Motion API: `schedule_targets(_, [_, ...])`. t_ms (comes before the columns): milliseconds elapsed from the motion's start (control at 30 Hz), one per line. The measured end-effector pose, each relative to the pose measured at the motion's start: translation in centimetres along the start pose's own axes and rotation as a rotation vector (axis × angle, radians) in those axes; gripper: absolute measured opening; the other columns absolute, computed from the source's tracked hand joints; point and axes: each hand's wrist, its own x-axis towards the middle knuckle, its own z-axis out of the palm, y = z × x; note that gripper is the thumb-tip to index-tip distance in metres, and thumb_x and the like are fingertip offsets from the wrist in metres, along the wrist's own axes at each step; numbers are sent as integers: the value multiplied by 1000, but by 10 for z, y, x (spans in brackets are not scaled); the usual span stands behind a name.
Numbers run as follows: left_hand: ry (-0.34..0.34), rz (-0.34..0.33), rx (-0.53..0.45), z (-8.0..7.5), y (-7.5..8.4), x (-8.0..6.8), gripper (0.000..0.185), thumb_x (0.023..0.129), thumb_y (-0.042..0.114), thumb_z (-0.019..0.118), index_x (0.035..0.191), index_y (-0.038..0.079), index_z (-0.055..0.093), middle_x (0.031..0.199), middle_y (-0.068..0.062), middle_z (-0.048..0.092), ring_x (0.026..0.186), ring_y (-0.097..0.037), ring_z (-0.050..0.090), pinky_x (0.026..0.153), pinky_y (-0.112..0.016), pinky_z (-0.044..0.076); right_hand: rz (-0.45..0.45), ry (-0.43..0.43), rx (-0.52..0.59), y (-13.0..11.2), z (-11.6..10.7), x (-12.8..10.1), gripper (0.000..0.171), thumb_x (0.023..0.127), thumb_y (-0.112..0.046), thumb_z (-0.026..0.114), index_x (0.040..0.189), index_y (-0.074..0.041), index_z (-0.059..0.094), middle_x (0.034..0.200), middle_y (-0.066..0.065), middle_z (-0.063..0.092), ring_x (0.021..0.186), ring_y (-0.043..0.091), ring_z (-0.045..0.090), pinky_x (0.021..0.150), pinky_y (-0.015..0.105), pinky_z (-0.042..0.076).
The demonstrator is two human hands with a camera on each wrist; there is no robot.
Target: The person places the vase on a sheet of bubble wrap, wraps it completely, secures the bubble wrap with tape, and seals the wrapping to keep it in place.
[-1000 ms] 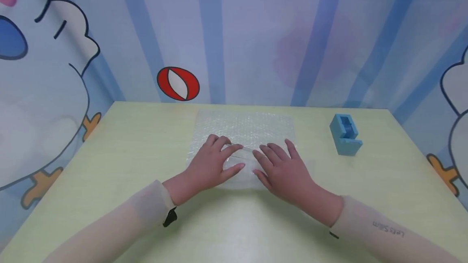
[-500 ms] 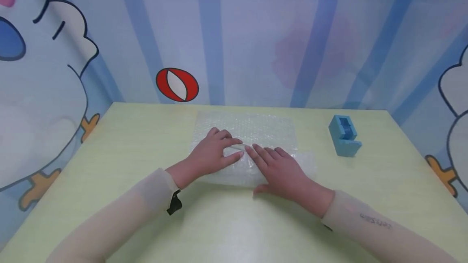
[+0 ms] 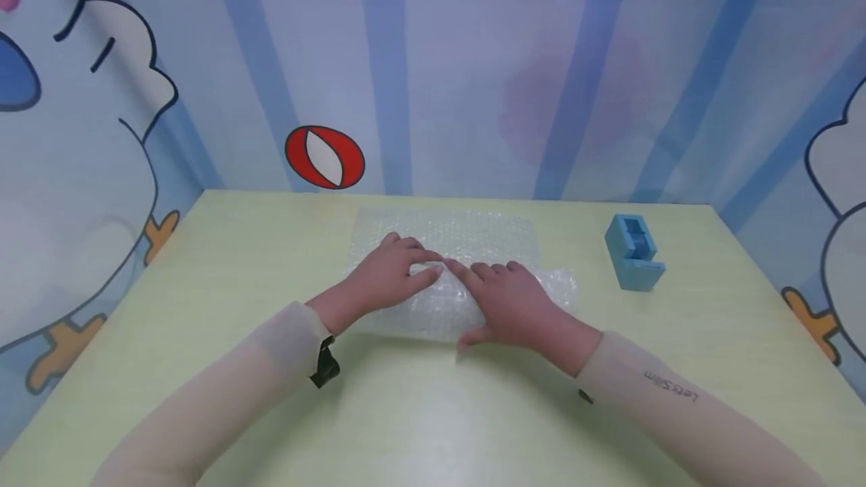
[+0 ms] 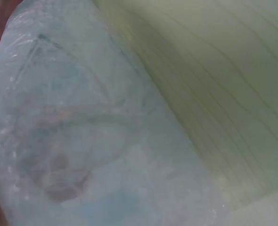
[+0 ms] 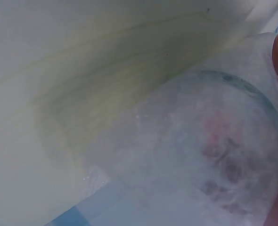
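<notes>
Bubble wrap (image 3: 467, 243) roll lies under both hands' fingers (image 3: 422, 258); touching.

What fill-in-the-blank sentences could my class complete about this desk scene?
1. Both hands rest on a sheet of ____ wrap.
2. The tape dispenser on the table is coloured ____.
3. The tape dispenser stands nearer the ____ hand than the left hand.
4. On the wall is a red and white ____.

Missing words: bubble; blue; right; ball
</notes>
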Motion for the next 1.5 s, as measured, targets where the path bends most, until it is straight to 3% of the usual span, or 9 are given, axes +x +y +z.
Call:
schedule_targets(267, [-46, -58, -20, -2, 2, 9, 46, 105, 43, 50, 138, 15, 65, 141, -11, 65, 134, -34, 54, 116, -54, 42, 28, 8, 11, 8, 1, 6, 102, 75, -72, 77, 152, -12, 47, 118, 10, 72, 96, 27, 71, 80, 43, 60])
schedule_targets(400, [-58, -78, 69, -8, 4, 12, 48, 106, 45, 47, 141, 16, 63, 144, -9, 64, 139, -33, 54, 119, -54, 41, 25, 18, 27, 12, 0, 12, 99, 75, -69, 78, 150, -12, 48, 107, 8, 71, 82, 25, 68, 71, 40, 58])
schedule_targets(467, [-24, -58, 152, -11, 5, 11, 48, 106, 45, 48, 140, 16, 63, 144, -9, 64, 138, -32, 56, 119, -55, 41, 11, 24, 33, 13, -1, 14, 98, 75, -68, 79, 149, -12, 49, 102, 7, 69, 75, 23, 65, 66, 37, 56])
schedule_targets(600, [107, 15, 310, -10, 12, 2, 47, 104, 43, 54, 140, 15, 62, 141, -10, 65, 134, -31, 59, 118, -58, 40, -8, 44, 23, 14, -2, 15, 97, 74, -68, 79, 147, -11, 50, 94, 6, 66, 64, 20, 56, 57, 34, 51])
schedule_targets(833, [255, 167, 504, 7, 20, -30, 58, 98, 50, 61, 147, 19, 54, 146, -10, 60, 137, -30, 54, 116, -62, 41, -3, 36, 33, 11, -1, 15, 95, 75, -67, 79, 146, -10, 51, 99, 7, 68, 70, 22, 63, 64, 37, 56])
schedule_targets(967, [320, 202, 609, 18, 17, -41, 73, 91, 61, 66, 150, 20, 49, 149, -11, 56, 138, -34, 52, 115, -61, 42, 2, 26, 44, 10, -1, 16, 95, 74, -66, 80, 146, -11, 50, 103, 8, 69, 74, 24, 67, 68, 39, 58])
schedule_targets(1167, [307, 206, 697, 29, 15, -46, 94, 78, 72, 72, 153, 22, 45, 153, -12, 52, 142, -41, 46, 113, -64, 42, 31, -37, 106, 12, -3, 20, 95, 76, -64, 80, 148, -11, 47, 115, 13, 72, 89, 29, 73, 75, 43, 62])
schedule_targets(1500, [294, 155, 876, 40, 13, -39, 110, 70, 69, 83, 156, 20, 37, 145, -17, 51, 134, -43, 50, 103, -56, 53, 28, -84, 169, 19, -4, 27, 94, 76, -62, 81, 148, -12, 47, 112, 13, 74, 86, 28, 74, 67, 40, 59])
